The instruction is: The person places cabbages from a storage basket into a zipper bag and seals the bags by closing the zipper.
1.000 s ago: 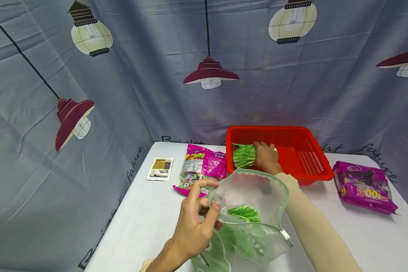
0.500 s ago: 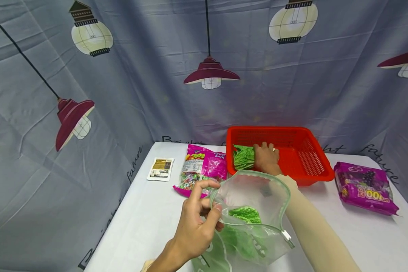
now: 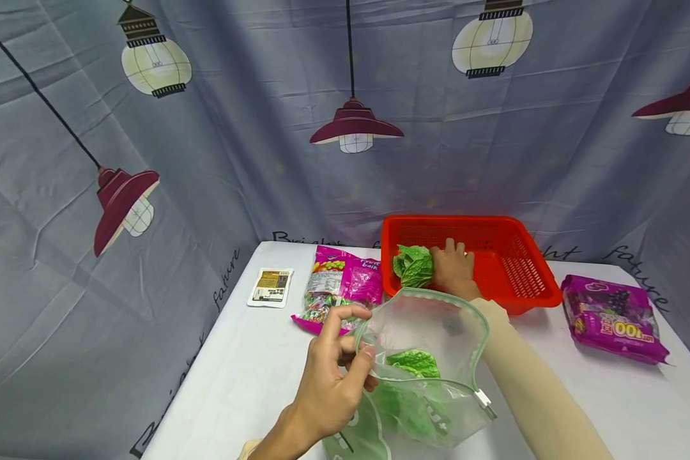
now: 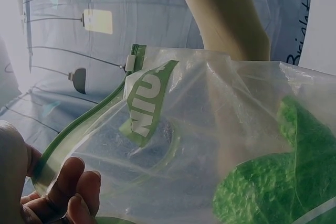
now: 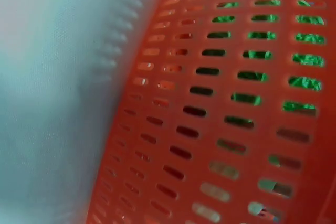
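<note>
My left hand (image 3: 336, 377) pinches the green rim of a clear zip bag (image 3: 437, 409) between thumb and fingers, and the bag's mouth gapes. Inside the bag lies a crinkled green lettuce leaf (image 3: 414, 363), also visible as green leaf (image 4: 257, 187) through the plastic in the left wrist view. My right hand (image 3: 453, 268) reaches into the red basket (image 3: 531, 297) and holds more lettuce leaf (image 3: 414, 265) at its right end; the fingertips on it are partly hidden. In the right wrist view, only the slotted basket wall (image 5: 210, 108) shows, with green behind its slots.
Left of the basket lies a pink candy bag (image 3: 345, 281), with a small white pouch (image 3: 270, 287) farther left. A purple grape-print package (image 3: 615, 319) rests to the right. A white table (image 3: 230, 383) carries everything, and a grey printed curtain (image 3: 253, 128) hangs behind.
The leaf in the basket has turned and bunched up beside my right hand, whose fingers have shifted slightly. My left hand and the zip bag stay nearly still.
</note>
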### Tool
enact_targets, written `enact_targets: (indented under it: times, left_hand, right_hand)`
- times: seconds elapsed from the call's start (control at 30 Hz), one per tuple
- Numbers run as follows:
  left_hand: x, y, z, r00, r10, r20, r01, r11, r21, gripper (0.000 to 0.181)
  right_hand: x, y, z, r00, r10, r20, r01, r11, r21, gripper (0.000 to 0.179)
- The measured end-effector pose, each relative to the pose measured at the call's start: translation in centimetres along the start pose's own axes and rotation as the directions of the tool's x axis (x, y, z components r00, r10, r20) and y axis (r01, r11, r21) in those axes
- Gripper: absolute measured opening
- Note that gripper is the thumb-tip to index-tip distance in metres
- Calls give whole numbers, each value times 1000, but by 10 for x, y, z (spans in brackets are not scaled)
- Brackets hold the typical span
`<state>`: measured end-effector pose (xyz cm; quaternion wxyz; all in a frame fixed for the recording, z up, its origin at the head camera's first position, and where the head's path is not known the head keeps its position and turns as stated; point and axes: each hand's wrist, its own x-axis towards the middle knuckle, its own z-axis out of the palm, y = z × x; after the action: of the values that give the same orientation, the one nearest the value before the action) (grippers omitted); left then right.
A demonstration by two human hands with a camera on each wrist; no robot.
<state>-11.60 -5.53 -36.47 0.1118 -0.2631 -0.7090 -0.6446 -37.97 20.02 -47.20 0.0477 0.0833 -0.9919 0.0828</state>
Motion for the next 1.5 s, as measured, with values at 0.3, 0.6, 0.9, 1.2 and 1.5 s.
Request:
enact_targets:
  times: [0.3,0.6,0.9,1.2,1.5]
  left_hand:
    - [1,-1,1,1000,7,11,-7,1000,-1,42]
    - [1,3,1,999,-34,15,34,999,-2,41]
    - [1,1,1,1000,7,19,-7,1000,-5,40]
    - [1,2,2,1000,-22,15,22,1000,-7,39]
    - [0,2,1,998,-61,16,62,998,-27,41]
  right_hand:
    - [-5,14,-14,993,15,-118,-3,994,105,65]
    - [-13,20,-32,978,66,-198,1,947,321,68]
    - [-28,19,-50,957,78,-278,64,881,468,70]
    - [-46,16,-74,931,70,-358,146,828,542,70]
    - [-68,8,-100,908,-13,-418,250,818,518,69]
